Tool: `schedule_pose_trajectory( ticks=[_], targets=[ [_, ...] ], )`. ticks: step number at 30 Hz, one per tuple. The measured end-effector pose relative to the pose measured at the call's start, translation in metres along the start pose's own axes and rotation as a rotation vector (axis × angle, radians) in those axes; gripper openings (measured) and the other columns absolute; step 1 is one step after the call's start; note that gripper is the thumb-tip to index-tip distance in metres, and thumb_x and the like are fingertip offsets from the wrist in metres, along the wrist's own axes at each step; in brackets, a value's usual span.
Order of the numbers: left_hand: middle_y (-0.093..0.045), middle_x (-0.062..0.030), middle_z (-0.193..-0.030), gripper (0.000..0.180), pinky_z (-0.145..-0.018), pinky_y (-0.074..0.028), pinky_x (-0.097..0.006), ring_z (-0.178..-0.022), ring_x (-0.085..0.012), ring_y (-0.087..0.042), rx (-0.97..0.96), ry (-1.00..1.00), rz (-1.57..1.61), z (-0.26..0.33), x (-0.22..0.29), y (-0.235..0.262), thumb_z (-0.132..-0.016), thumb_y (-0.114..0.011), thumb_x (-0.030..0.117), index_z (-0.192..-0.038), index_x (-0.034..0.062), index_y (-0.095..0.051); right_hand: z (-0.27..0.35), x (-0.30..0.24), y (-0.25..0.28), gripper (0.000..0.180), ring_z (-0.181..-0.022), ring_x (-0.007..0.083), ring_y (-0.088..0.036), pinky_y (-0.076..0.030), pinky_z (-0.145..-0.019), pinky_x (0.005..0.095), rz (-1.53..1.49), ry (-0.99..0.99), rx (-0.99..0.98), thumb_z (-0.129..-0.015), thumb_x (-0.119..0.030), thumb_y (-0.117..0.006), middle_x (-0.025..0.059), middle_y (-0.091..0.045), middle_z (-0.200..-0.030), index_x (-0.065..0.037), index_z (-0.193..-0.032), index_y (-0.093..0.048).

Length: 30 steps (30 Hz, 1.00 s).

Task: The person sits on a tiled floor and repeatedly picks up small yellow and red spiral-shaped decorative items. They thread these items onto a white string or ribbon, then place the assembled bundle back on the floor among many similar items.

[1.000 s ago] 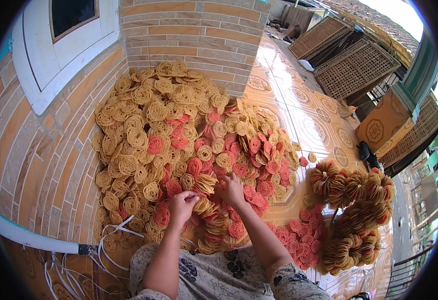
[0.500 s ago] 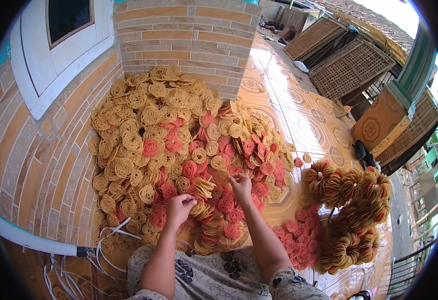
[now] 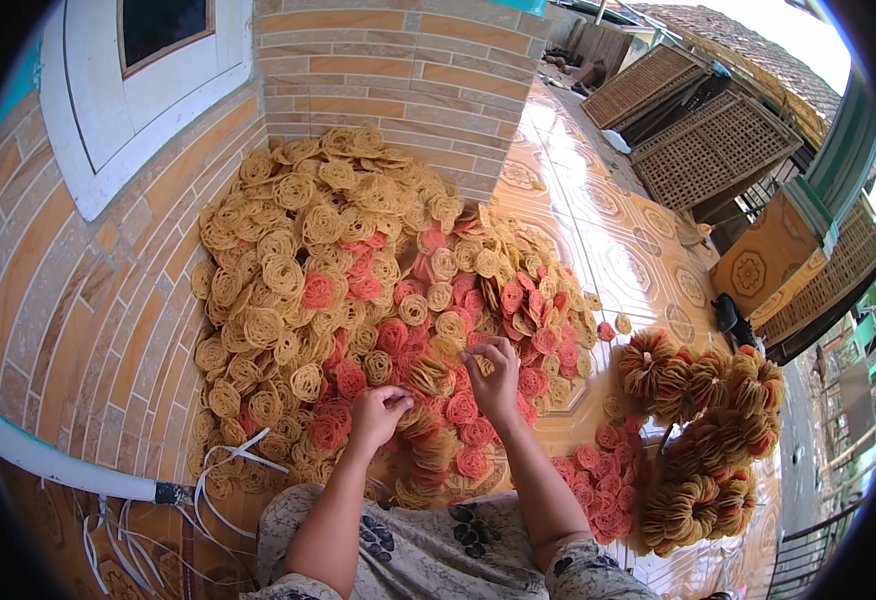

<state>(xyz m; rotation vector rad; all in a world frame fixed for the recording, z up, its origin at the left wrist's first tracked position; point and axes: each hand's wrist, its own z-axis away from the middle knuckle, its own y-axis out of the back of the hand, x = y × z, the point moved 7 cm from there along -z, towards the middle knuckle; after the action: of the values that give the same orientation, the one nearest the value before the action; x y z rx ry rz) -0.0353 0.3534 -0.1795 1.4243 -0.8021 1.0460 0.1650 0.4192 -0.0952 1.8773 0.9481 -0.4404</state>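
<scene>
A big heap of dry, lacy cracker rounds (image 3: 288, 240), mostly tan with some pink ones (image 3: 393, 335), covers the floor in front of me. Between my hands a curving row of tan and pink rounds (image 3: 432, 376) is stacked face to face and runs down toward my lap. My left hand (image 3: 378, 416) is closed in a pinch at the left side of that row; what it grips is too small to make out. Just right of the row's upper end, my right hand (image 3: 496, 384) has thumb and finger drawn together, and anything between them is hidden.
At my right lie thick ring-shaped bundles of stacked rounds (image 3: 703, 385), beside a smaller pink pile (image 3: 608, 480). White straps (image 3: 228, 462) hang at lower left. Brick-patterned walls (image 3: 78, 310) and a white door (image 3: 148, 110) bound the left; woven trays (image 3: 713, 150) stand far right.
The tan round at my right fingertips no longer shows there. My right hand has turned and moved slightly right. The left keeps its pinch beside the row, and the whole view has shifted a little.
</scene>
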Motion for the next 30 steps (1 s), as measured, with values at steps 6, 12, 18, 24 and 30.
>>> schedule_pose_trajectory(
  ticks=[6, 12, 18, 24, 30],
  targets=[
    [-0.068, -0.0048, -0.075, 0.022, -0.063, -0.046, -0.027, -0.066, -0.0090, -0.057, 0.008, 0.047, 0.047, 0.000, -0.005, 0.001, -0.083, -0.074, 0.017, -0.094, -0.0012, -0.070, -0.006, 0.001, -0.006, 0.013, -0.097, 0.0260, -0.053, -0.041, -0.086, 0.0393, -0.074, 0.104, -0.119, -0.084, -0.019, -0.071, 0.0074, -0.058, -0.096, -0.010, -0.092, -0.071],
    [-0.068, -0.0065, -0.074, 0.020, -0.063, -0.047, -0.027, -0.065, -0.0112, -0.059, 0.072, 0.018, 0.128, -0.002, -0.006, 0.002, -0.082, -0.074, 0.018, -0.093, 0.0016, -0.071, -0.042, 0.062, -0.054, 0.032, -0.107, 0.0329, -0.056, -0.047, -0.086, 0.0453, 0.064, -0.149, -0.069, -0.084, -0.018, -0.070, 0.0147, -0.056, -0.115, -0.010, -0.114, -0.064],
    [-0.070, -0.0055, -0.079, 0.022, -0.065, -0.048, -0.026, -0.068, -0.0089, -0.059, 0.034, 0.054, 0.041, -0.003, -0.007, 0.002, -0.083, -0.074, 0.017, -0.095, -0.0009, -0.070, -0.030, 0.065, -0.078, 0.038, -0.079, 0.0299, -0.064, -0.051, -0.071, 0.0392, 0.060, -0.140, -0.222, -0.084, -0.015, -0.068, 0.0180, -0.064, -0.095, -0.002, -0.117, -0.056],
    [-0.070, -0.0075, -0.077, 0.022, -0.064, -0.048, -0.027, -0.066, -0.0100, -0.060, -0.006, -0.015, -0.012, 0.000, 0.007, -0.001, -0.082, -0.074, 0.018, -0.094, -0.0007, -0.070, -0.012, 0.046, -0.053, 0.033, -0.092, 0.0169, -0.062, -0.049, -0.084, 0.0311, -0.490, -0.342, -0.316, -0.095, -0.009, -0.055, 0.0136, -0.065, -0.101, 0.006, -0.123, -0.046],
    [-0.071, -0.0083, -0.078, 0.022, -0.065, -0.048, -0.028, -0.069, -0.0106, -0.063, -0.021, -0.055, 0.022, 0.004, 0.016, -0.005, -0.082, -0.073, 0.018, -0.094, -0.0009, -0.070, -0.002, 0.016, -0.034, 0.030, -0.110, 0.0170, -0.055, -0.042, -0.096, 0.0296, -0.400, -0.247, -0.408, -0.098, -0.006, -0.048, 0.0115, -0.062, -0.113, 0.003, -0.127, -0.048]
  ],
)
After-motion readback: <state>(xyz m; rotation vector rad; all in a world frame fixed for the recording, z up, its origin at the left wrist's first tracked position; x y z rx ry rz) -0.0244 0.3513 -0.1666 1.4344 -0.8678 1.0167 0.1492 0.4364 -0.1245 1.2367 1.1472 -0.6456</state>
